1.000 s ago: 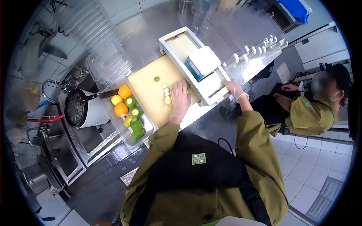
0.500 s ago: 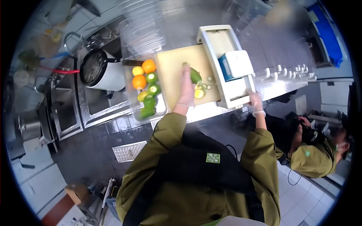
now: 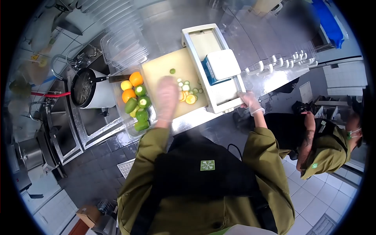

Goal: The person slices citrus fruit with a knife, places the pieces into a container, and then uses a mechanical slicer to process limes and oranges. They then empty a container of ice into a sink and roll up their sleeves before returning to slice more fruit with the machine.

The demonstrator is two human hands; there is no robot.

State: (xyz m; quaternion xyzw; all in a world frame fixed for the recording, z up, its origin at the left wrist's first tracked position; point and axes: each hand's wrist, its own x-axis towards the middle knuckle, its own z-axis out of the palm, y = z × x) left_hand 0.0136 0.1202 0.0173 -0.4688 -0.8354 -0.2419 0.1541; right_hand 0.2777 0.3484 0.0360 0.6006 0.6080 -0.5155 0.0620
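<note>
The gloved left hand (image 3: 166,98) is blurred above the pale yellow plastic cutting board (image 3: 158,70), so I cannot tell whether it is clenched or holding anything. The gloved right hand (image 3: 248,101) grasps the near corner of the white rectangular slicer frame (image 3: 227,94). Cut citrus slices (image 3: 187,94) lie on the board between the 2 hands. The left forearm partly hides the clear plastic fruit tray (image 3: 126,127).

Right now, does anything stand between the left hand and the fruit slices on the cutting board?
Nothing visible does. The left hand, blurred, is over the cutting board; the fruit slices lie beside it, toward the white slicer, only bare board between.
</note>
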